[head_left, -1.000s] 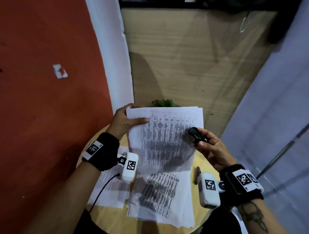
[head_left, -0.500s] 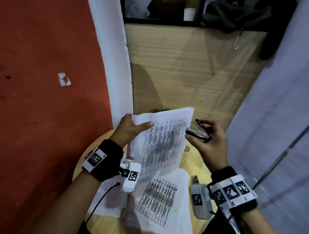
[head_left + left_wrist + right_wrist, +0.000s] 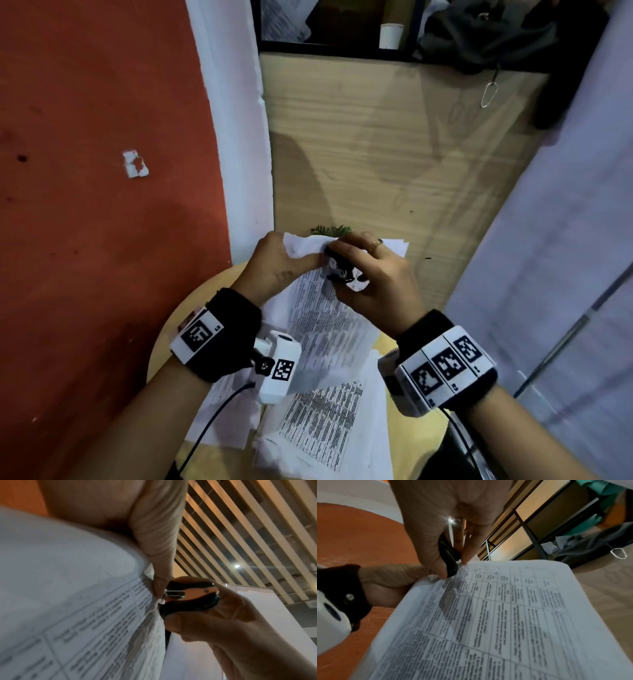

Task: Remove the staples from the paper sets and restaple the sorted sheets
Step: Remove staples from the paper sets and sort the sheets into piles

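**Staple extraction under way at the sheet corner; restapling not started**

1. Hands and tool. The left hand (image 3: 274, 265) pinches the upper-left corner of the held paper set (image 3: 325, 322), thumb on the printed face and fingers behind. The right hand (image 3: 373, 284) grips the black staple remover (image 3: 339, 274), fingers curled round its body. The left wrist view shows the tool's metal claws set against the paper edge beside the left thumb. The staple itself cannot be made out.

2. Progress, as a judgement. This set appears to be mid-extraction. No stapler is visible, so restapling appears not to have begun.

3. Surface. Below the hands, loose printed sheets (image 3: 322, 418) lie overlapping on a round wooden table (image 3: 164, 339). Whether they are already unstapled cannot be told. The held set is raised above them, not resting on the table.

4. Room. A small green plant (image 3: 330, 230) shows just beyond the held paper. A red wall (image 3: 96, 171) stands at left, a wood-grain panel (image 3: 394, 154) straight ahead. On the shelf above stand a white cup (image 3: 390, 36) and dark fabric (image 3: 486, 37).
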The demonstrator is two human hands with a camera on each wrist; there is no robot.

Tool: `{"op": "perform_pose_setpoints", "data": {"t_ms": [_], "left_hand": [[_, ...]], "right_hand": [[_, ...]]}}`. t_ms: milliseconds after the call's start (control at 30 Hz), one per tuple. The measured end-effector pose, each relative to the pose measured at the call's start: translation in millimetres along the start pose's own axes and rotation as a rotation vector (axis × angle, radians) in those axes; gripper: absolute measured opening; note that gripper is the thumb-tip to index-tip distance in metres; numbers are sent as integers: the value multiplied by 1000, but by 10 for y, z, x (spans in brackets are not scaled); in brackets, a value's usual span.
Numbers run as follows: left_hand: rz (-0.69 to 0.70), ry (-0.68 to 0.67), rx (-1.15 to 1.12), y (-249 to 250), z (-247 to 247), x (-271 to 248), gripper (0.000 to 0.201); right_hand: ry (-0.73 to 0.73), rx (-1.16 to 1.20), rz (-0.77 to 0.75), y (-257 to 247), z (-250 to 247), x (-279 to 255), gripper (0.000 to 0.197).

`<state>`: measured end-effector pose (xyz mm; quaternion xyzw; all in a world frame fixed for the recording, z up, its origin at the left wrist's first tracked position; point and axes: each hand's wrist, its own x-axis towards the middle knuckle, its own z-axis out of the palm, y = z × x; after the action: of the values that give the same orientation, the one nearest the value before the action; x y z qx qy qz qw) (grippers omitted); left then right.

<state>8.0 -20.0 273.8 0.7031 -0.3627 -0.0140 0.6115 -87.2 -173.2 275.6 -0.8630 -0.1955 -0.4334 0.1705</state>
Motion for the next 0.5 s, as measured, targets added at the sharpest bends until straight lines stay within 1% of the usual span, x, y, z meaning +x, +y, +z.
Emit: {"op": "perform_pose_setpoints", "data": {"t_ms": [133, 267, 500], "left_hand": [[8, -49, -26, 63, 5, -8, 50], [27, -94, -29, 95, 1, -18, 38], [17, -105, -27, 80, 0, -13, 22]], "right_hand": [[-48, -25, -30, -23, -52, 31, 39], [-82, -50, -52, -27, -74, 49, 36], [-113, -19, -46, 6, -80, 59, 35]]}}
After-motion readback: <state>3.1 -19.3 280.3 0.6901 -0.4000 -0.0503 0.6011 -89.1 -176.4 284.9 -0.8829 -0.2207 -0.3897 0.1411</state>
